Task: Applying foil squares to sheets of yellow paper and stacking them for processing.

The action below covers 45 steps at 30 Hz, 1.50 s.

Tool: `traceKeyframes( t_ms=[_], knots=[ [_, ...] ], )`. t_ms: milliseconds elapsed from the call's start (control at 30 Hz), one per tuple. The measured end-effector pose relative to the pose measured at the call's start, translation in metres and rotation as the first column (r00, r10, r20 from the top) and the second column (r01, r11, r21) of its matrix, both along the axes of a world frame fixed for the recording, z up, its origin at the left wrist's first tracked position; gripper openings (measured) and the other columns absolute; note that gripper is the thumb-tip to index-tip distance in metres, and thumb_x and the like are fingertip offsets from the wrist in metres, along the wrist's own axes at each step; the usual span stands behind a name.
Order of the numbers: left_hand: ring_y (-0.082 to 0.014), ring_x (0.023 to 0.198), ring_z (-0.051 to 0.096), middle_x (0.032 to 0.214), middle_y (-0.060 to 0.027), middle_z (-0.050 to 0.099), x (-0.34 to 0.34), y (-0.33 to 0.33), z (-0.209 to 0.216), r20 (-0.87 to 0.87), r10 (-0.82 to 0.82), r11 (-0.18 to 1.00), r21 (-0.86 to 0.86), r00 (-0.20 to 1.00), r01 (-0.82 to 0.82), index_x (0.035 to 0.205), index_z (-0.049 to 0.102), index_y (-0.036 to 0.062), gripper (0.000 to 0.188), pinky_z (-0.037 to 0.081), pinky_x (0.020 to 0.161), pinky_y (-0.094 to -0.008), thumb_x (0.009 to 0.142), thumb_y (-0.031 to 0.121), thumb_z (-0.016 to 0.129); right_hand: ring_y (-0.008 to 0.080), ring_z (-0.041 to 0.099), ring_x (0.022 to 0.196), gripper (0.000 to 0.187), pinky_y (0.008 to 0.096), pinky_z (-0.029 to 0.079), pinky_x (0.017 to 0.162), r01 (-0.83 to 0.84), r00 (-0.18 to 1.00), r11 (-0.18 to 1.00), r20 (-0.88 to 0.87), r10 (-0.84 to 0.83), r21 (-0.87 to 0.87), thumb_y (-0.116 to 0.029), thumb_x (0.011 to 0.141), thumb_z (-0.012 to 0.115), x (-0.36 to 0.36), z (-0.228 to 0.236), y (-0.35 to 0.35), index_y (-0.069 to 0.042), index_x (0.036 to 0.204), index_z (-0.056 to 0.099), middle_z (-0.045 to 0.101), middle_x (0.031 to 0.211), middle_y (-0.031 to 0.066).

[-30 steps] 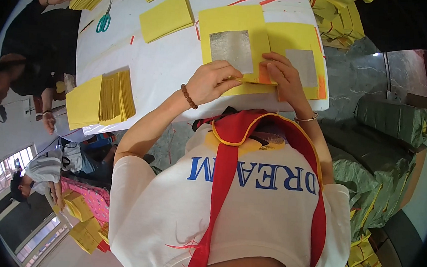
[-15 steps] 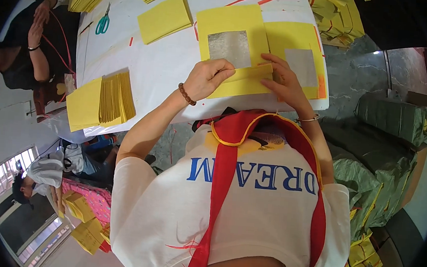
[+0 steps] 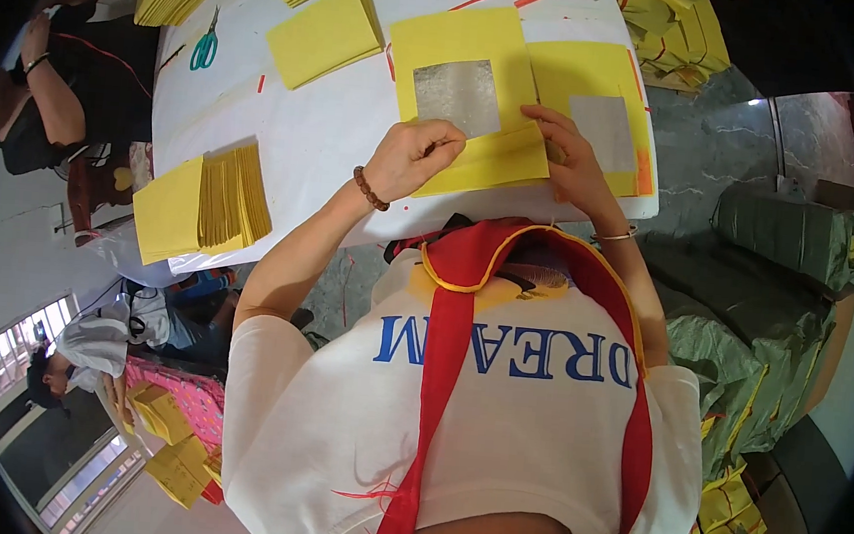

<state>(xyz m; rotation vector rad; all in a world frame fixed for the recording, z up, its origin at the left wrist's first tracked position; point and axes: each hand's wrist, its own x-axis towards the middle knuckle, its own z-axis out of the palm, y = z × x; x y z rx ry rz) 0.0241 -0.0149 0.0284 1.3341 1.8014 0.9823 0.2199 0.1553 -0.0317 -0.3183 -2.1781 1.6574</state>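
A yellow paper sheet [image 3: 510, 83] with a silver square on it lies on the white table in front of me, its near edge folded up into a strip. My left hand [image 3: 415, 161] is closed at the strip's left end, thumb and forefinger pinched together on the paper. At the right end, my right hand [image 3: 577, 168] curls its fingers over the sheet's edge, the thumb partly hidden. Under and beside that hand lies another yellow sheet [image 3: 583, 70] with a pale silver square.
Folded yellow paper stacks stand on the white table [image 3: 337, 139]: a fanned stack [image 3: 237, 197] at the near left, a flat stack [image 3: 325, 38] behind. Teal scissors [image 3: 204, 49] lie at the far left. Two other people are at the left. Green wrapped bales [image 3: 741, 352] stand at the right.
The folded strip lies flatter, and my right thumb has moved down and outward from it. My left hand has barely moved. At the left, the other person's hands have drawn back.
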Motion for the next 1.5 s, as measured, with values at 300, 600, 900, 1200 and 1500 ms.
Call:
traceKeyframes(
  t_ms=[300, 600, 900, 1200, 1500],
  knots=[
    [-0.0196, 0.066, 0.057, 0.076, -0.0105, 0.060, -0.001, -0.001, -0.002, -0.084, -0.061, 0.995, 0.077, 0.995, 0.068, 0.094, 0.062, 0.0021, 0.015, 0.046, 0.059, -0.0305, 0.084, 0.012, 0.057, 0.0218, 0.039, 0.126, 0.032, 0.0325, 0.033, 0.102, -0.001, 1.000, 1.000, 0.006, 0.001, 0.020, -0.005, 0.079, 0.061, -0.001, 0.003, 0.000, -0.004, 0.111, 0.059, 0.046, 0.132, 0.0076],
    [-0.0238, 0.081, 0.051, 0.113, -0.0057, 0.051, 0.015, -0.001, 0.006, -0.757, -0.227, 0.889, 0.096, 0.613, 0.449, 0.112, 0.056, 0.0140, 0.040, 0.047, 0.069, -0.0342, 0.074, 0.015, 0.066, 0.0199, 0.046, 0.114, 0.014, 0.0314, 0.037, 0.096, 0.070, 0.993, 0.992, 0.086, -0.079, 0.103, -0.006, 0.083, 0.059, -0.011, 0.021, 0.000, -0.003, 0.096, 0.063, 0.054, 0.118, 0.0058],
    [-0.0258, 0.084, 0.049, 0.116, -0.0091, 0.051, 0.013, -0.001, 0.010, -0.675, -0.295, 0.889, 0.067, 0.677, 0.453, 0.116, 0.057, 0.0143, 0.049, 0.043, 0.076, -0.0354, 0.071, 0.030, 0.069, 0.0188, 0.050, 0.104, 0.017, 0.0285, 0.040, 0.089, 0.037, 0.997, 0.999, 0.071, -0.038, 0.006, -0.015, 0.084, 0.060, -0.011, 0.024, 0.006, -0.004, 0.096, 0.065, 0.056, 0.112, 0.0053],
    [-0.0282, 0.089, 0.055, 0.109, -0.0126, 0.056, -0.001, 0.002, 0.000, -0.553, -0.313, 0.870, 0.159, 0.772, 0.467, 0.108, 0.059, 0.0100, 0.029, 0.046, 0.076, -0.0365, 0.080, 0.015, 0.064, 0.0184, 0.050, 0.104, 0.020, 0.0284, 0.040, 0.088, 0.010, 0.995, 1.000, 0.100, -0.008, -0.020, -0.017, 0.085, 0.058, -0.010, 0.021, 0.009, -0.004, 0.100, 0.064, 0.056, 0.114, 0.0050],
    [-0.0289, 0.089, 0.057, 0.108, -0.0124, 0.057, 0.005, -0.002, -0.008, -0.556, -0.150, 0.890, 0.284, 0.818, 0.356, 0.105, 0.059, 0.0087, 0.027, 0.048, 0.074, -0.0370, 0.078, 0.006, 0.059, 0.0175, 0.049, 0.107, 0.023, 0.0285, 0.039, 0.090, 0.023, 1.000, 0.995, 0.018, -0.021, -0.097, -0.010, 0.082, 0.062, -0.008, 0.016, 0.006, -0.002, 0.103, 0.060, 0.054, 0.117, 0.0063]
  ],
)
